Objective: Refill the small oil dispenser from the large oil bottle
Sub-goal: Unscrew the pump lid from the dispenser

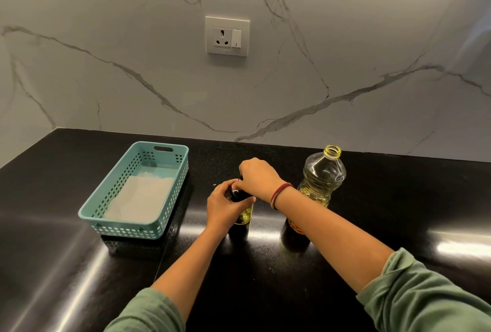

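Observation:
The small oil dispenser [244, 214] stands upright at the middle of the black counter, with yellow oil showing low in its glass body and a dark top. My left hand [224, 208] wraps around its body from the left. My right hand [259, 176] grips its dark top from above, hiding it. To the right stands the large oil bottle [321, 172], clear plastic, uncapped, upright, with yellow oil in its lower part; my right forearm crosses in front of it.
A teal perforated basket [111, 205] with a white cloth inside sits at the left on the glossy black counter [398, 198]. A marble wall with a socket [227, 36] rises behind.

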`<state>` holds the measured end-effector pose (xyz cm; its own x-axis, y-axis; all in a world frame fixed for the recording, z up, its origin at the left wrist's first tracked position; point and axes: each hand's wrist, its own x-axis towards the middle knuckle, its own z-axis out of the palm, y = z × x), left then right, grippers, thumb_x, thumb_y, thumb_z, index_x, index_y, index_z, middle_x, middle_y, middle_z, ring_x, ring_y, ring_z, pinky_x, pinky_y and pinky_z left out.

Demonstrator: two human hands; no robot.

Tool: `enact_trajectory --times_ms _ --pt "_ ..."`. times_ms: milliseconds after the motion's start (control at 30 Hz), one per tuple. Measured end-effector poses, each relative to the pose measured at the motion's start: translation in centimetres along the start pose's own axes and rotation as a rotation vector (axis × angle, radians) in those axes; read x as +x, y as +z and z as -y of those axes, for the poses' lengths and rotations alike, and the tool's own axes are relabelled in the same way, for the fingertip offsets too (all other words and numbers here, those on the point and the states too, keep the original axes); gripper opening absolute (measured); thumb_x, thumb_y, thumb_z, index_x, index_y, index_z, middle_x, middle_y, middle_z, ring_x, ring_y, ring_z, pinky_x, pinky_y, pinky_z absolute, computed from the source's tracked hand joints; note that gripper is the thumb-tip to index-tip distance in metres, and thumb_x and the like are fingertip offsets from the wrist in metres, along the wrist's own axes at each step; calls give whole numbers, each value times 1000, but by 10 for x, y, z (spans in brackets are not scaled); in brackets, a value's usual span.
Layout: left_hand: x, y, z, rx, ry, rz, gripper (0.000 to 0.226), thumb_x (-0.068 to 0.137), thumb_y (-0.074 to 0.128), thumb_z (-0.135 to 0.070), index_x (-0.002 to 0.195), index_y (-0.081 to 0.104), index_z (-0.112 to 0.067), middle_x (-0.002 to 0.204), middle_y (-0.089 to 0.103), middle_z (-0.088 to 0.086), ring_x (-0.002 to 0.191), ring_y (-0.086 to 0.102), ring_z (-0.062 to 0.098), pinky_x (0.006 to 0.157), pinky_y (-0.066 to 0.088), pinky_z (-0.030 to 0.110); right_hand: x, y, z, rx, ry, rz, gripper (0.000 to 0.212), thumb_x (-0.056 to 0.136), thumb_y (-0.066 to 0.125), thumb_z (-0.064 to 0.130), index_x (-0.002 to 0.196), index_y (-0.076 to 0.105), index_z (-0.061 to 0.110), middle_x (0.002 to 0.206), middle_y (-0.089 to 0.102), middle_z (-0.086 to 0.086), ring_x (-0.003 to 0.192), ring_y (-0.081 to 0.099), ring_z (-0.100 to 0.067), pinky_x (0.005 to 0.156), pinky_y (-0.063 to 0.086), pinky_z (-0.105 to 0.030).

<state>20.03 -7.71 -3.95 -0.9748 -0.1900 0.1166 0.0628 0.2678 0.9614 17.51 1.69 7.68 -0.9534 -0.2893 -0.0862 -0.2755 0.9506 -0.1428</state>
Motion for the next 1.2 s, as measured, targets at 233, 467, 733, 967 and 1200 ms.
enact_trajectory --times_ms 233,467,733,967,1200 --pt "-1 -1 -4 4 -7 8 48 63 89 -23 104 64 -23 94 66 -15 90 63 0 76 47 13 3 -10 0 14 -105 179 45 83 68 8 127 58 15 124 60 -8 111 58 -23 90 51 -32" --pt "1 0 2 -11 15 6 42 60 88 -22 97 70 -28 92 71 -10 89 66 3 80 55 27 -1 -2 -2 -33 -38 -65 19 93 56 26 81 52 12 88 64 -10 71 54 -19 62 42 -27" --pt "0 0 0 2 -16 -1 58 62 90 -26 113 64 -22 103 65 -9 98 61 5 81 48 18 5 -11 -8 94 -125 152 48 85 69 18 130 55 13 126 59 -7 116 56 -23 94 49 -34" --pt "1 0 6 24 19 -7 55 61 89 -28 110 63 -26 104 66 -7 100 64 12 85 54 29 0 8 -10 -1 -89 -17 28 86 66 34 103 61 11 97 65 -6 87 62 -19 69 48 -27" --pt "3 0 9 41 1 -3 61 57 88 -41 112 67 -24 101 69 -9 96 65 5 88 56 37 -10 -4 -21 171 -67 -273 29 85 64 41 91 64 13 86 64 -3 77 57 -15 66 43 -26"
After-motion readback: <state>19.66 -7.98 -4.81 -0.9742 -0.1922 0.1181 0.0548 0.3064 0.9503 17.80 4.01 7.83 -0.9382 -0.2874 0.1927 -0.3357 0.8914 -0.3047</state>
